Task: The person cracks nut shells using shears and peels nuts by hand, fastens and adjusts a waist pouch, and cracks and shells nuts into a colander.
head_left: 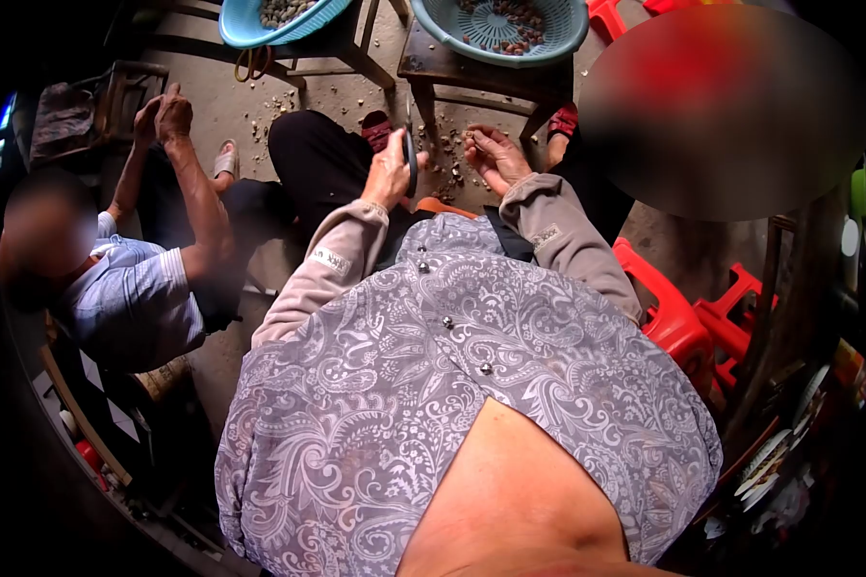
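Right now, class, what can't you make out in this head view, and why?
In the head view:
Dark-handled tool: partly hidden by the left hand.
Whether the right hand pinches anything: too small.
Far side of the leftmost basin: cut off by the top edge.
What the upper-right patch covers: blurred.

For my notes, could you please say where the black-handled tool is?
In the head view, the black-handled tool is near top centre, in the left hand, left of the right hand.
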Motion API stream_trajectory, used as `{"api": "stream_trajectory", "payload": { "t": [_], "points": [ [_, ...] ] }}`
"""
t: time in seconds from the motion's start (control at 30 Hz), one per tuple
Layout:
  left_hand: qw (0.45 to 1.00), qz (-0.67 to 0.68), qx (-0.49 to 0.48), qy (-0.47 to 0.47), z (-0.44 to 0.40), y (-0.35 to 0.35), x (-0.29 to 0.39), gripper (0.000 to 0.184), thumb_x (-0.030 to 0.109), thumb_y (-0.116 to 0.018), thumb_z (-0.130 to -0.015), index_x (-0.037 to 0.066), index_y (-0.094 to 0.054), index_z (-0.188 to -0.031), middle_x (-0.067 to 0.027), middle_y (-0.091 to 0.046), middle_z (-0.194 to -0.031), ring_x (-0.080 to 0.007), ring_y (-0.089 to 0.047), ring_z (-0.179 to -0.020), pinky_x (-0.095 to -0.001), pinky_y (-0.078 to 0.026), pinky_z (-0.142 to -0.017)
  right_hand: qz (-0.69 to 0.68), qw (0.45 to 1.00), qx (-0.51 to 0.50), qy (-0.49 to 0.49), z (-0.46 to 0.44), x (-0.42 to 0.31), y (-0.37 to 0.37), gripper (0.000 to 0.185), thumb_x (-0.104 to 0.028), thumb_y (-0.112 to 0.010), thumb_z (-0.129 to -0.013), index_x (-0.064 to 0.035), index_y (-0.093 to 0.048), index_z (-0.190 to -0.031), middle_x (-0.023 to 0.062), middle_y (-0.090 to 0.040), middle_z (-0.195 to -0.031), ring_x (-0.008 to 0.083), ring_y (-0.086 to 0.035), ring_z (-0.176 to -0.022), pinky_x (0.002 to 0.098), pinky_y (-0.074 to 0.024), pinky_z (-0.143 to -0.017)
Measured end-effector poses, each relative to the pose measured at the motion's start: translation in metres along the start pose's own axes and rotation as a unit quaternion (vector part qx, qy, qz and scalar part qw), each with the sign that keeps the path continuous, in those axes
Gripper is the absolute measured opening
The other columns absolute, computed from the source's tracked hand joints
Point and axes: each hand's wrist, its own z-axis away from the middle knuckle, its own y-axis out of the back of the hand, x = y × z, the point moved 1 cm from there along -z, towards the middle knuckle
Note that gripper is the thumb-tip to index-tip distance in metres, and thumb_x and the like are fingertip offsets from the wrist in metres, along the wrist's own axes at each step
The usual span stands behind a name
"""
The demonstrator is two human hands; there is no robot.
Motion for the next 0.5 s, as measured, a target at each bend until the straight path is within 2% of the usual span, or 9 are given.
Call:
{"api": "stream_trajectory", "payload": {
  "t": [0.03,0.1,0.17,0.2,0.23,0.3,0.37,0.5],
  "points": [
    [0.993,-0.092,0.048,-0.052,-0.010,0.009,0.006,0.054,0.028,-0.067,-0.089,0.003,-0.046,-0.132,-0.0244,-0.067,-0.089,-0.0362,-0.069,-0.083,-0.0421,-0.053,-0.071,0.001,1.000,-0.011,-0.003,0.001,0.000,-0.001,0.015,-0.005,-0.059,-0.096,-0.0039,-0.065,-0.110,0.0088,-0.066,-0.100,0.0157,-0.066,-0.088,0.0256,-0.0585,-0.075],
    [0.987,-0.154,0.046,-0.008,-0.034,0.025,0.017,0.055,0.031,-0.067,-0.088,0.002,-0.046,-0.130,-0.0303,-0.064,-0.098,-0.0463,-0.063,-0.096,-0.0484,-0.050,-0.082,0.005,1.000,-0.026,-0.003,0.000,-0.001,-0.003,0.016,-0.005,-0.058,-0.097,-0.0039,-0.064,-0.111,0.0091,-0.066,-0.103,0.0158,-0.066,-0.091,0.0251,-0.0581,-0.077],
    [0.972,-0.217,0.079,-0.047,-0.063,0.031,0.018,0.052,0.031,-0.064,-0.089,0.003,-0.044,-0.128,-0.0312,-0.064,-0.104,-0.0467,-0.062,-0.100,-0.0504,-0.049,-0.086,0.010,0.999,-0.033,0.007,0.000,-0.003,-0.005,0.015,-0.005,-0.058,-0.097,-0.0041,-0.065,-0.110,0.0085,-0.066,-0.103,0.0159,-0.066,-0.092,0.0250,-0.0579,-0.077],
    [0.965,-0.250,0.075,-0.036,-0.078,0.034,0.027,0.049,0.029,-0.062,-0.089,0.004,-0.043,-0.126,-0.0316,-0.063,-0.105,-0.0471,-0.062,-0.099,-0.0505,-0.049,-0.085,0.006,0.999,-0.033,0.011,0.000,-0.003,-0.005,0.014,-0.004,-0.059,-0.096,-0.0047,-0.066,-0.108,0.0077,-0.067,-0.101,0.0159,-0.066,-0.090,0.0249,-0.0581,-0.075],
    [0.961,-0.267,0.063,-0.025,-0.090,0.036,0.033,0.049,0.030,-0.062,-0.089,0.003,-0.043,-0.126,-0.0307,-0.063,-0.107,-0.0460,-0.062,-0.100,-0.0501,-0.049,-0.087,0.003,0.999,-0.033,0.015,0.001,-0.003,-0.006,0.013,-0.004,-0.059,-0.096,-0.0052,-0.066,-0.107,0.0070,-0.068,-0.099,0.0159,-0.067,-0.089,0.0248,-0.0583,-0.074],
    [0.950,-0.296,0.079,-0.060,-0.114,0.034,0.039,0.050,0.030,-0.062,-0.088,0.002,-0.043,-0.125,-0.0286,-0.061,-0.109,-0.0443,-0.061,-0.103,-0.0497,-0.048,-0.088,0.000,0.999,-0.033,0.017,0.004,-0.003,-0.004,0.013,-0.003,-0.060,-0.095,-0.0065,-0.067,-0.105,0.0056,-0.069,-0.097,0.0156,-0.067,-0.086,0.0247,-0.0586,-0.073],
    [0.940,-0.328,0.078,-0.044,-0.135,0.033,0.047,0.050,0.030,-0.064,-0.087,0.001,-0.046,-0.124,-0.0245,-0.060,-0.113,-0.0414,-0.059,-0.109,-0.0479,-0.049,-0.090,0.001,0.999,-0.039,0.014,0.005,-0.002,-0.001,0.013,-0.003,-0.061,-0.095,-0.0080,-0.068,-0.104,0.0041,-0.069,-0.096,0.0152,-0.068,-0.086,0.0247,-0.0586,-0.072],
    [0.931,-0.356,0.072,-0.029,-0.172,0.026,0.044,0.049,0.031,-0.067,-0.087,0.001,-0.050,-0.121,-0.0236,-0.060,-0.112,-0.0403,-0.059,-0.109,-0.0460,-0.049,-0.092,0.008,1.000,-0.009,0.026,0.001,-0.003,0.005,0.013,-0.003,-0.063,-0.093,-0.0088,-0.068,-0.104,0.0036,-0.069,-0.095,0.0144,-0.067,-0.085,0.0245,-0.0589,-0.072]
  ]
}}
